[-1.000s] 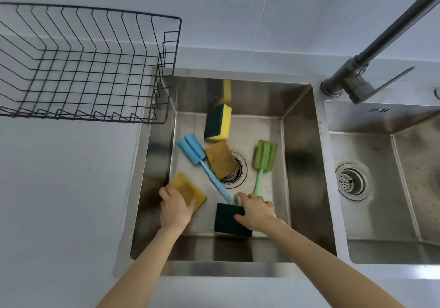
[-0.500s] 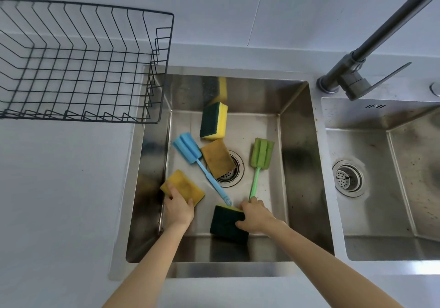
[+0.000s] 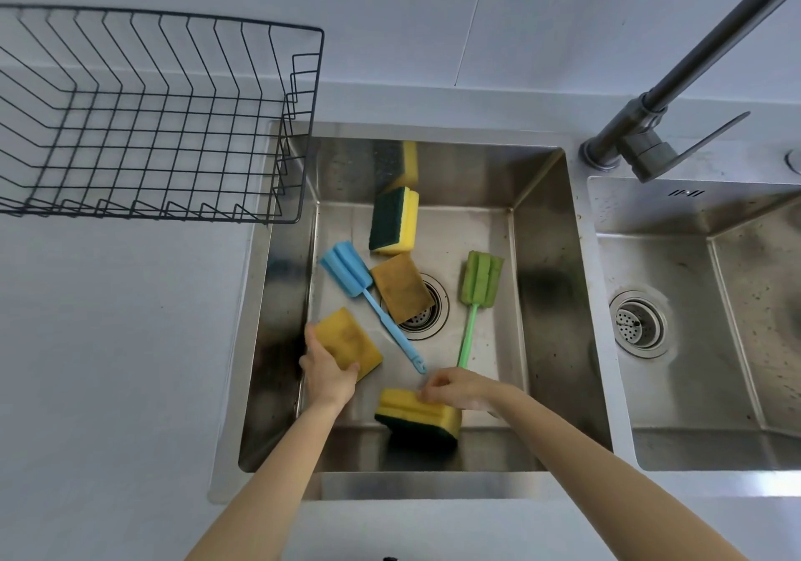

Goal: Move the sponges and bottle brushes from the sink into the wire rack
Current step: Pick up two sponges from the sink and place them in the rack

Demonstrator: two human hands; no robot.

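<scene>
Inside the left sink (image 3: 542,266), my left hand (image 3: 325,372) grips a stained yellow sponge (image 3: 346,339) by its near corner. Near the front wall, my right hand (image 3: 461,389) holds a yellow and green sponge (image 3: 418,415) tipped onto its edge. A blue bottle brush (image 3: 364,292) and a green bottle brush (image 3: 477,287) lie on the sink floor. A brownish sponge (image 3: 401,287) partly covers the drain. Another yellow and green sponge (image 3: 394,222) rests against the back wall. The black wire rack (image 3: 147,127) stands empty on the counter at the upper left.
A dark grey faucet (image 3: 641,135) rises at the right between the two basins. The second sink (image 3: 711,322) on the right holds only its drain strainer. White counter (image 3: 108,365) runs along the left.
My right hand has tipped the green-backed sponge up onto its edge, so its yellow side now shows. My left hand has closed around the stained yellow sponge.
</scene>
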